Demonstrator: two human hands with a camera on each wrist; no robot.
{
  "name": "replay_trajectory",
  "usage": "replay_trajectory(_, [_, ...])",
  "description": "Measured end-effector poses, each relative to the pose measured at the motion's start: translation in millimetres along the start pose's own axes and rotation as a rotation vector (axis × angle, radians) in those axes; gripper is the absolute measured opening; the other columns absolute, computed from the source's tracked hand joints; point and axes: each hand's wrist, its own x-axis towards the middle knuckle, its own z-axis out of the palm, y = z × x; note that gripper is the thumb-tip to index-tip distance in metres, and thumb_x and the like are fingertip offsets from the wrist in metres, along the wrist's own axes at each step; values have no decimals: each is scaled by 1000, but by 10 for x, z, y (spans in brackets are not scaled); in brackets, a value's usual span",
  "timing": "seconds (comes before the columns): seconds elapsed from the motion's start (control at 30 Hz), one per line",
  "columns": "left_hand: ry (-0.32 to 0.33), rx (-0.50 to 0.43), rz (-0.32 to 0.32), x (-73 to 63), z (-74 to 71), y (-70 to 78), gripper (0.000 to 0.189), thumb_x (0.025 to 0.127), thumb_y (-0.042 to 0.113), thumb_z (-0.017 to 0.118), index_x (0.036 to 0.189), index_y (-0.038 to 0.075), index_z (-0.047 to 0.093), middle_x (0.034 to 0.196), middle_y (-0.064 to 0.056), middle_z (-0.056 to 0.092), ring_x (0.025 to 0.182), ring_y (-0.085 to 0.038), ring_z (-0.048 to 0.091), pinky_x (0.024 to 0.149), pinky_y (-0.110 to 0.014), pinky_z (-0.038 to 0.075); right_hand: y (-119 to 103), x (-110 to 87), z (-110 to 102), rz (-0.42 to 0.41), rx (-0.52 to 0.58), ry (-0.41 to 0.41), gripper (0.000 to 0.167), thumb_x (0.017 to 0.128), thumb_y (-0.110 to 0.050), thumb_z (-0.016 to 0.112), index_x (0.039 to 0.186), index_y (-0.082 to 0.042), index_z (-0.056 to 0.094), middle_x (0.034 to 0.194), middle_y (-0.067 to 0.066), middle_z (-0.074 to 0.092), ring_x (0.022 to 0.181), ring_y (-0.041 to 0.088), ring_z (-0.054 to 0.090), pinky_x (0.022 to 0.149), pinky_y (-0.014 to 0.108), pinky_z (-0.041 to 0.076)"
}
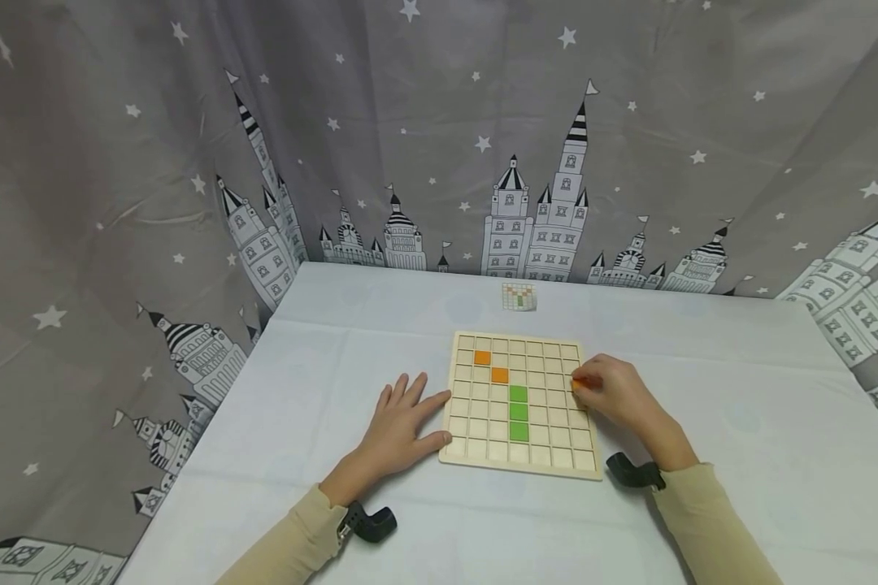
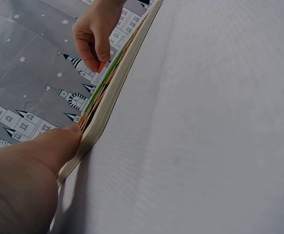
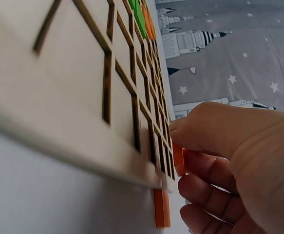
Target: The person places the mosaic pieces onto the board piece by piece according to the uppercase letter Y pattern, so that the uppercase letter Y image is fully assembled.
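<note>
A wooden grid board [image 1: 479, 451] lies on the white table. Two orange square tiles [image 1: 500, 375] run diagonally in its upper left cells, above a column of three green tiles [image 1: 519, 412]. My left hand [image 1: 397, 429] rests spread at the board's left side, thumb and index finger touching the edge. At the right edge my right hand [image 1: 618, 396] pinches an orange tile [image 3: 179, 160] between thumb and index finger. Another orange piece [image 3: 162, 208] shows beside the board's edge in the right wrist view; in the head view it is hidden.
Behind the board lies a small card [image 1: 519, 297] printed with a coloured grid pattern. A grey curtain [image 1: 410, 106] with stars and castles hangs along the back and left of the table [image 1: 366, 325]. Each wrist wears a black camera mount [image 1: 371, 524].
</note>
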Motion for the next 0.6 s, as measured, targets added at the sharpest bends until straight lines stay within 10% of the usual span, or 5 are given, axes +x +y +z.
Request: replay_trajectory(0.6, [-11, 5, -6, 9, -14, 11, 61, 93, 47, 67, 146, 19, 58, 161, -28, 35, 152, -56, 21, 119, -74, 15, -137, 204, 158, -12, 40, -42, 16, 86, -2, 75, 101, 1, 78, 98, 15, 72, 86, 24, 66, 76, 39, 56])
